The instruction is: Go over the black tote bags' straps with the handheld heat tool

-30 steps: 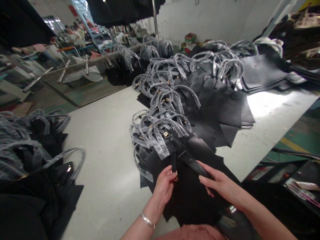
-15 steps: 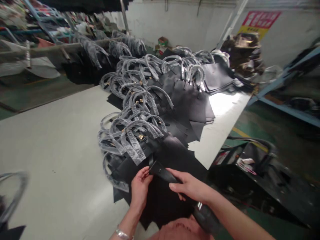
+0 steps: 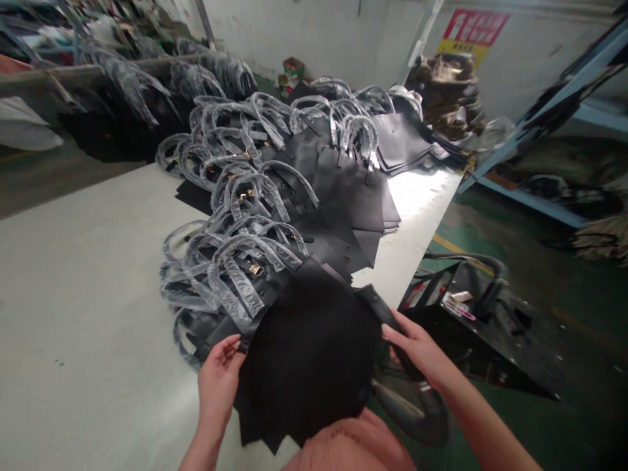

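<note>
My left hand [image 3: 220, 369] pinches a small black strap end [image 3: 246, 340] at the left edge of a dark leather panel. Closed round a black leather strip [image 3: 373, 304] with a small hole or stud near its tip, my right hand [image 3: 417, 347] is on the other side. Below that hand hangs a looped handle [image 3: 434, 418] in clear wrap; how it joins the strip is hidden. Between my hands a black leather bag panel [image 3: 309, 353] lies over the pile. Several bag panels [image 3: 350, 190] with plastic-wrapped handles [image 3: 240, 261] and gold-coloured fittings overlap behind it.
The pale table [image 3: 88, 294] stretches away to the left. Right of it, a black box-like machine [image 3: 485, 333] stands low with a curved hose or handle. More wrapped handles hang from a rail [image 3: 29, 82] at the back left. A blue rack [image 3: 549, 203] stands at the right.
My hands have moved apart from close together, the left going left and the right going right with the strip. More of the black panel between them now shows. The view has shifted slightly.
</note>
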`<move>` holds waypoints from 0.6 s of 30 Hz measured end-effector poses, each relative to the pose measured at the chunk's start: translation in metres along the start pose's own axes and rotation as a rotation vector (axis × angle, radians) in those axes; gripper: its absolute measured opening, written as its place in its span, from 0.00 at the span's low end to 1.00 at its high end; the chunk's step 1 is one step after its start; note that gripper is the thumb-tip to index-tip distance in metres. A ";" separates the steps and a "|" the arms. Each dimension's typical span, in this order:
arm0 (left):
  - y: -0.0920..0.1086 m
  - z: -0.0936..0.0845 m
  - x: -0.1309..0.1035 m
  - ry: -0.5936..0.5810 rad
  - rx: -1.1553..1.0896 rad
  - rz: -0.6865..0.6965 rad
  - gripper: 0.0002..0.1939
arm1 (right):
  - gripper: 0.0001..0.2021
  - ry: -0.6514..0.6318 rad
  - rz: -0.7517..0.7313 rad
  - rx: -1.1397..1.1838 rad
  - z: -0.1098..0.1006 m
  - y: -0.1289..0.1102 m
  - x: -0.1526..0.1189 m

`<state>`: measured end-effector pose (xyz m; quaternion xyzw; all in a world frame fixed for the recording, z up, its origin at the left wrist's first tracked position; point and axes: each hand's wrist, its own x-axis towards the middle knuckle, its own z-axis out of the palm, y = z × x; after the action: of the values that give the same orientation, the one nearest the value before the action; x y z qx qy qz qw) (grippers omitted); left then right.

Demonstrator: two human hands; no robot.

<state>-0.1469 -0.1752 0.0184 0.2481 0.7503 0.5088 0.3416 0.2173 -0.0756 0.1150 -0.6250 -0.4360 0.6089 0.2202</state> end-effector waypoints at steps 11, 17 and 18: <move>0.009 0.005 0.002 0.033 0.901 0.387 0.17 | 0.42 0.087 0.154 0.086 -0.011 0.052 -0.020; 0.015 -0.007 0.012 -0.154 0.646 0.182 0.17 | 0.46 0.013 0.088 0.092 0.001 0.045 -0.012; 0.015 -0.009 0.013 -0.175 0.566 0.143 0.16 | 0.46 -0.001 0.077 0.086 0.004 0.042 -0.011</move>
<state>-0.1622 -0.1660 0.0308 0.4286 0.8106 0.2787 0.2857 0.2270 -0.1074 0.0863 -0.6310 -0.3849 0.6355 0.2231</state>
